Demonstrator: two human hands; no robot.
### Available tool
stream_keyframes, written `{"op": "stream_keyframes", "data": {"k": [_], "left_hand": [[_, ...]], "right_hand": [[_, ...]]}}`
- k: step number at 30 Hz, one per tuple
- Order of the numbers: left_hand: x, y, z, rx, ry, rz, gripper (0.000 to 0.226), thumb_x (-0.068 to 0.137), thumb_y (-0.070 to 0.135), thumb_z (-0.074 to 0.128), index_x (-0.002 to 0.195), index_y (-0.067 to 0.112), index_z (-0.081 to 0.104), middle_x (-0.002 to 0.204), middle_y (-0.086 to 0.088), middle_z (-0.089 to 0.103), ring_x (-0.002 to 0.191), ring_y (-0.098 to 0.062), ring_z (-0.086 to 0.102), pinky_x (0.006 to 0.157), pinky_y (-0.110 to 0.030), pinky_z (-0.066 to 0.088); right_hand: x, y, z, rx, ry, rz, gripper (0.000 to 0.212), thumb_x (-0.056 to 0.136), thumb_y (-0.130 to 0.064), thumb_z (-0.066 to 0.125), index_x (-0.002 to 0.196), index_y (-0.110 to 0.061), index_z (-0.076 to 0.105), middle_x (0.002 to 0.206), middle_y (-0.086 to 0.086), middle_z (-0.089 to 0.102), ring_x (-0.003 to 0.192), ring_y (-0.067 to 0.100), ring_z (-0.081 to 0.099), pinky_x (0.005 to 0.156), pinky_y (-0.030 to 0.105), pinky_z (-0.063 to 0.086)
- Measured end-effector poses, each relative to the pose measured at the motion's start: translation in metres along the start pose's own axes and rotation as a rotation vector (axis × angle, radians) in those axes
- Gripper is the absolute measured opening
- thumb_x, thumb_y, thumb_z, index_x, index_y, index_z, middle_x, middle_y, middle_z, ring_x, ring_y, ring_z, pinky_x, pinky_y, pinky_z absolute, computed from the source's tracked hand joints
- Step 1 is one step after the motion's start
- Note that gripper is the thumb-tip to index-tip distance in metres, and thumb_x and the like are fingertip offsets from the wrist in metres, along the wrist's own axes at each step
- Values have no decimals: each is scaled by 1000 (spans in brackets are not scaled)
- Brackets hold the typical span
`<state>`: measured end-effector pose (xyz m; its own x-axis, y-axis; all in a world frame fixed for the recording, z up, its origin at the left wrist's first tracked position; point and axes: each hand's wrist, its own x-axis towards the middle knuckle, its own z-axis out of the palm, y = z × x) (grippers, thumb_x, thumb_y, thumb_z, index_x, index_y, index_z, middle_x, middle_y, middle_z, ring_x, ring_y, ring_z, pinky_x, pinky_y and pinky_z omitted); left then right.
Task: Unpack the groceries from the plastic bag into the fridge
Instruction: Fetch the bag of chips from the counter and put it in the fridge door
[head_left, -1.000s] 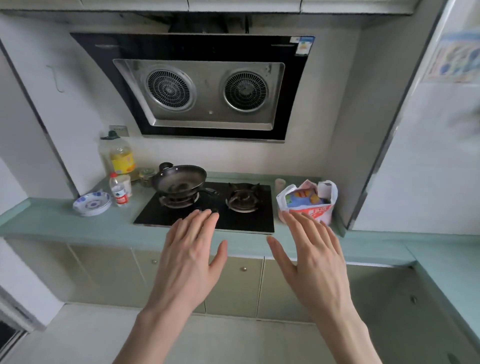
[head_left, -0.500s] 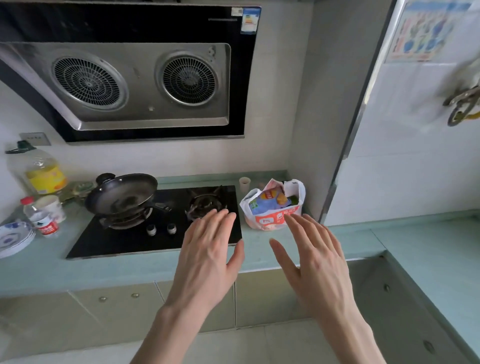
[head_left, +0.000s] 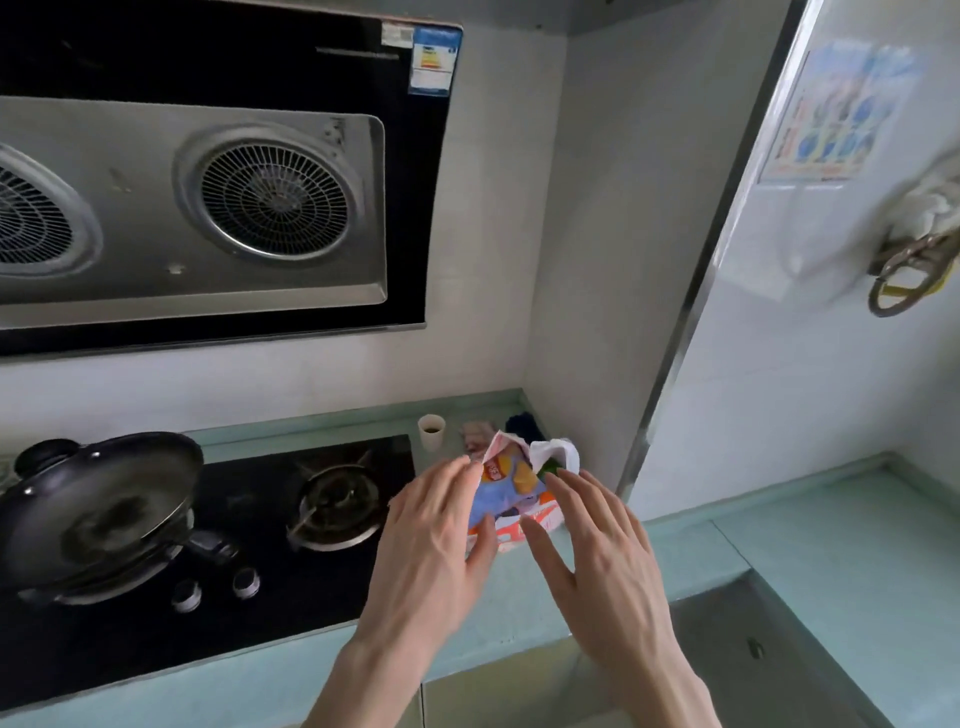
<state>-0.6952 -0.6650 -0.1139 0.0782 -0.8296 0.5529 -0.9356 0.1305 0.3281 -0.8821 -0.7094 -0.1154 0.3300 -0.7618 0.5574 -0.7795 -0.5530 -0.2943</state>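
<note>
A white and red plastic bag (head_left: 545, 522) stands on the pale green counter (head_left: 831, 545) in the corner beside the stove. A blue snack packet (head_left: 506, 491) and something green show in its open top. My left hand (head_left: 436, 551) reaches the bag's left side with straight fingers, its fingertips at the bag's rim. My right hand (head_left: 602, 561) is at the bag's right side, fingers straight and spread, fingertips near the rim. Neither hand grips anything. The white fridge (head_left: 810, 322) stands at the right, its door closed.
A black gas stove (head_left: 291, 566) with a dark pan (head_left: 98, 509) lies to the left. A small paper cup (head_left: 431, 431) and dark items sit behind the bag. A range hood (head_left: 208, 182) hangs above. Rings and cloth (head_left: 914, 260) hang on the fridge.
The view has moved closer and to the right. Both hands have gone forward from the counter's front edge to the two sides of the bag.
</note>
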Motion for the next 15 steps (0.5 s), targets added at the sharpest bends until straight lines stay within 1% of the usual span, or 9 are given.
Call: {"op": "stream_keyframes", "data": {"k": [3,5,7,8,10,13,15], "left_hand": [[16,-11,28,-60,-55,0,53,98,41,44,142,15,55,141,3,60,130,-16,57,106,-35,52],[21,-16,46,-76,-98,7,52,95,41,45,139,15,55,136,2,62,125,-17,60,104,-35,53],[24,-21,64,-100,-138,3,46,95,41,46,133,17,55,129,5,63,119,-13,58,101,-27,51],[25,-24,74,-125,-162,-12,43,96,41,47,131,19,55,126,6,63,116,-11,57,98,-23,50],[28,-29,95,-167,-224,-44,39,98,39,45,131,22,56,120,8,64,111,-10,58,90,-21,50],[35,-40,129,-139,-308,-61,39,100,32,46,137,23,57,120,9,64,108,-10,61,83,-23,53],[45,-47,151,-124,-344,-70,33,100,27,47,130,22,59,114,7,64,104,-14,63,83,-26,54]], "right_hand": [[16,10,20,2,-42,34,57,103,-61,38,146,-26,53,145,-13,58,139,10,50,113,31,43],[23,16,32,10,-68,52,57,104,-60,38,148,-27,51,145,-14,58,139,9,49,114,26,37],[29,22,43,29,-96,72,56,104,-59,39,148,-27,51,146,-15,57,138,7,49,113,22,34],[33,25,50,39,-114,75,55,104,-58,38,147,-28,51,146,-14,57,137,7,50,113,23,36],[41,33,64,72,-164,81,52,105,-56,37,146,-28,52,145,-13,58,134,9,53,112,29,43],[56,48,90,147,-239,97,42,105,-45,40,142,-29,53,145,-14,57,133,8,53,110,35,47],[69,59,109,179,-286,92,34,104,-35,48,138,-30,53,143,-15,56,129,8,54,104,35,49]]}}
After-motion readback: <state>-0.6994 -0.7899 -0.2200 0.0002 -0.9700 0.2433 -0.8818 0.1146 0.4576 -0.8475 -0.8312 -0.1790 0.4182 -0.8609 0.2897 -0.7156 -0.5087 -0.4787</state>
